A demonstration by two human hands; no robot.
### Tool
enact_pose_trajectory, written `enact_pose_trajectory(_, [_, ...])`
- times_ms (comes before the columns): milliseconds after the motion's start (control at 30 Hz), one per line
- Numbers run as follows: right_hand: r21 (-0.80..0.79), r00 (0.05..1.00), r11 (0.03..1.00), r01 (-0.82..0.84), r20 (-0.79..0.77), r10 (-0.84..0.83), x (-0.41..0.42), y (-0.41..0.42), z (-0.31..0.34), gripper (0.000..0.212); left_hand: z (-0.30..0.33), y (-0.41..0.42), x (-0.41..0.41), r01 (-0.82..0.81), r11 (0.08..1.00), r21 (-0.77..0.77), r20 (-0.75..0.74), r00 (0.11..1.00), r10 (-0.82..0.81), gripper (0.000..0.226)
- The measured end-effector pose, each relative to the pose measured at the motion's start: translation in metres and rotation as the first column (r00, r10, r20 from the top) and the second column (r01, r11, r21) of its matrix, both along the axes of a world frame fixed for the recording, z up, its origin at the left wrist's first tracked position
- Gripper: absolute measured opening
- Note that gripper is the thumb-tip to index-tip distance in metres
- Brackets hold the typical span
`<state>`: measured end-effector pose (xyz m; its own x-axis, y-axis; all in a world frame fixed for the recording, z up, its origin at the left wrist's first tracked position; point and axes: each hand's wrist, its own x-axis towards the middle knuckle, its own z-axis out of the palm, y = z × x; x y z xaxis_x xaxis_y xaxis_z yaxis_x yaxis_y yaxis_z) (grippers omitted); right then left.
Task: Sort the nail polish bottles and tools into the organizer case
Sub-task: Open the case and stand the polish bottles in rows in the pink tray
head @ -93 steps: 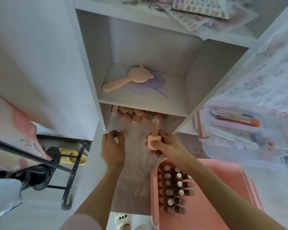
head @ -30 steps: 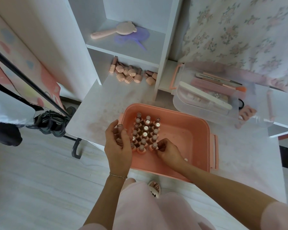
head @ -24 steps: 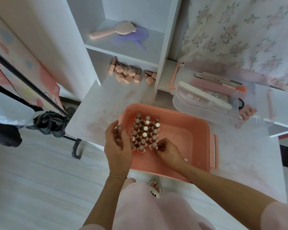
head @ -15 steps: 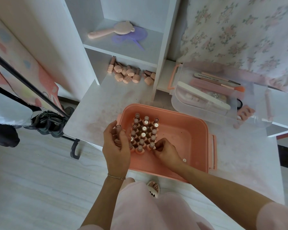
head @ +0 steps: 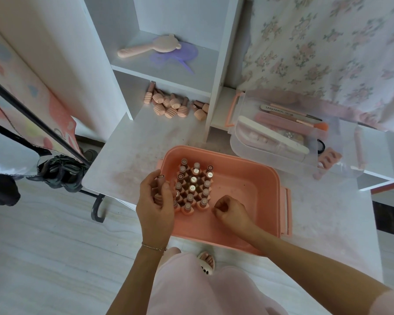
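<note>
The person stood over a pale bench [head: 132, 142] with a pink organizer case [head: 248, 178] open on it. In the left half of the case, a block of nail polish bottles [head: 195, 187] stood upright in tight rows, caps up.

The left hand [head: 156, 208] hung over the case's rim at nine o'clock from that block, its fingers [head: 146, 189] curled round a single bottle [head: 160, 187] held upright, cap showing above the thumb. The right hand [head: 231, 212] was down inside the case at about four o'clock from the block, just beside the nearest row, fingers curled in loosely; it seemed to hold nothing, though the fingertips were turned away and I could not be sure.

At twelve o'clock from the case, under the lowest shelf [head: 162, 73] of a white unit, a heap of loose bottles [head: 168, 104] lay on their sides. On that shelf rested a pink bear-eared brush [head: 150, 47] partly over a purple comb [head: 180, 56].

At two o'clock from the case sat a clear lidded tray [head: 275, 135] holding a white nail file [head: 273, 135], a labelled file [head: 280, 110] and an orange-tipped brush [head: 321, 127]. A pink toe separator [head: 329, 159] lay just beyond it, against flowered fabric [head: 328, 46].
</note>
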<state>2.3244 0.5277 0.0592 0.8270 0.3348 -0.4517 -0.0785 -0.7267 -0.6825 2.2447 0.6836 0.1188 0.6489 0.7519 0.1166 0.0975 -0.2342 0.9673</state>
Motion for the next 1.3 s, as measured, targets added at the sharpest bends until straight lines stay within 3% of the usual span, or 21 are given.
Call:
enact_pose_trajectory(100, [0.029,0.999,0.999,-0.034,-0.034,0.035,0.000,-0.006,0.014,0.013,0.003,0.000,-0.001,0.056,0.998,-0.013,-0.009,0.998,-0.056,0.023])
enact_pose_trajectory(233, [0.204,0.982,0.972,-0.115,-0.125,0.142,-0.003,-0.003,0.047,0.017,0.011,-0.001,-0.002,0.091,0.991,-0.097,0.004,0.996,-0.091,0.035])
enact_pose_trajectory(300, [0.276,0.977,0.952,-0.135,-0.121,0.174,-0.005,0.003,0.062,0.012,0.015,-0.001,-0.003,0.127,0.985,-0.116,0.007,0.992,-0.127,0.035])
enact_pose_trajectory(467, [0.395,0.961,0.898,-0.195,-0.107,0.255,-0.010,0.015,0.088,0.027,0.027,-0.007,-0.005,0.267,0.953,-0.140,-0.006,0.963,-0.271,0.038])
enact_pose_trajectory(633, [0.371,0.934,0.873,-0.316,-0.040,0.355,-0.013,0.014,0.097,0.022,0.036,-0.011,-0.007,0.346,0.932,-0.109,-0.061,0.933,-0.354,0.034])
enact_pose_trajectory(867, [0.377,0.936,0.859,-0.346,0.079,0.342,-0.011,0.004,0.095,0.018,0.044,-0.013,-0.008,0.437,0.888,-0.145,-0.073,0.890,-0.450,0.031])
enact_pose_trajectory(1000, [0.280,0.949,0.907,-0.315,0.092,0.301,-0.003,-0.011,0.085,0.015,0.037,-0.007,-0.009,0.346,0.936,-0.064,-0.075,0.934,-0.350,0.021])
enact_pose_trajectory(1100, [0.178,0.956,0.939,-0.293,0.027,0.293,0.002,-0.019,0.071,0.009,0.021,0.005,-0.007,0.162,0.955,0.249,-0.243,0.965,-0.100,0.020])
enact_pose_trajectory(1167, [0.091,0.949,0.945,-0.315,-0.003,0.317,0.001,-0.018,0.058,0.013,0.008,0.015,-0.005,0.124,0.926,0.357,-0.337,0.941,0.003,0.027])
enact_pose_trajectory(1300, [-0.077,0.915,0.914,-0.399,0.023,0.402,-0.001,-0.011,0.037,0.023,-0.012,0.023,-0.006,0.088,0.968,0.234,-0.417,0.909,0.018,0.035])
